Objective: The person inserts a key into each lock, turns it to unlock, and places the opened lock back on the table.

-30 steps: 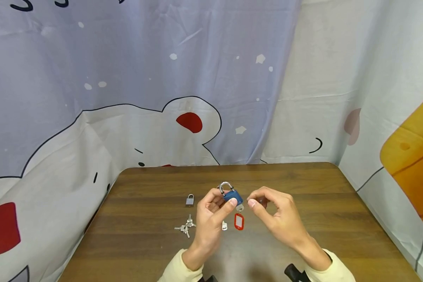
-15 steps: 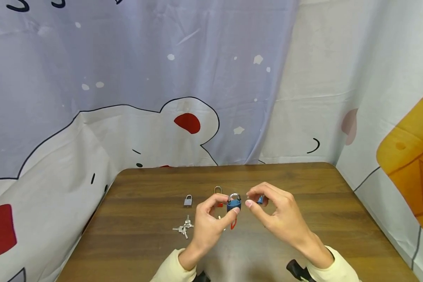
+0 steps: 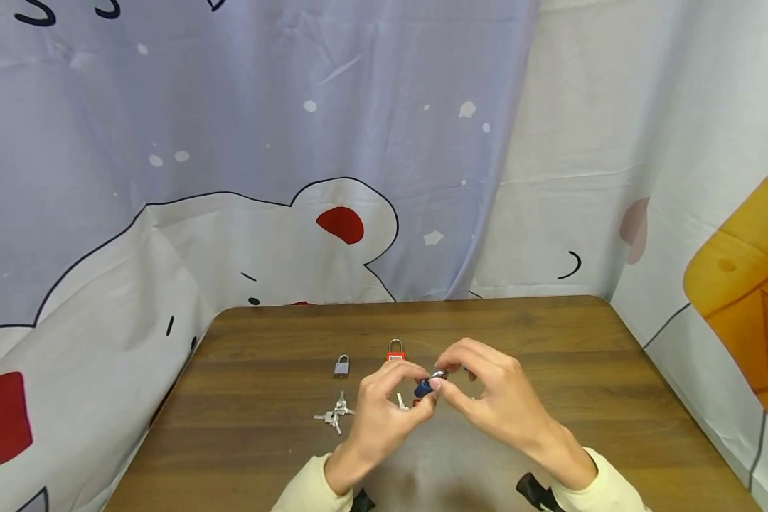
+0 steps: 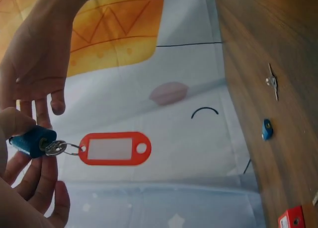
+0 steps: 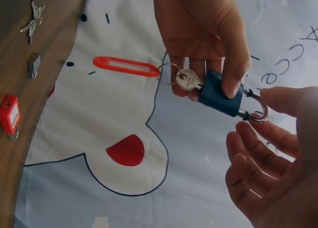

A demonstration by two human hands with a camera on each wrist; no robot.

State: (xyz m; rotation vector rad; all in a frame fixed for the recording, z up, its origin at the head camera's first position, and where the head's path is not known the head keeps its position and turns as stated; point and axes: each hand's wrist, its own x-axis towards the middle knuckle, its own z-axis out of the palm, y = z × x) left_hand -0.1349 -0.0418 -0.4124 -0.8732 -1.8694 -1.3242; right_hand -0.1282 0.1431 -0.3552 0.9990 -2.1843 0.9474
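Observation:
My left hand (image 3: 390,409) holds the body of a blue padlock (image 5: 218,94) between thumb and fingers, raised over the table. A round-headed silver key (image 5: 188,80) sits in the lock's bottom end. From its ring hangs a red key tag (image 4: 114,148) with a pale label. My right hand (image 3: 496,395) meets it from the other side, with thumb and forefinger pinching the curved steel shackle (image 5: 263,109); its other fingers are spread loosely. In the head view the fingers cover much of the lock.
On the wooden table (image 3: 262,334) stand a red padlock (image 3: 395,355) and a small grey padlock (image 3: 341,367). Several silver keys (image 3: 336,414) lie left of my left hand. A second blue padlock (image 4: 267,129) is on the table too. Printed curtains (image 3: 230,107) hang behind.
My right hand has moved left to the lock and taken its shackle. The blue padlock has been turned, tipping its shackle toward the right hand.

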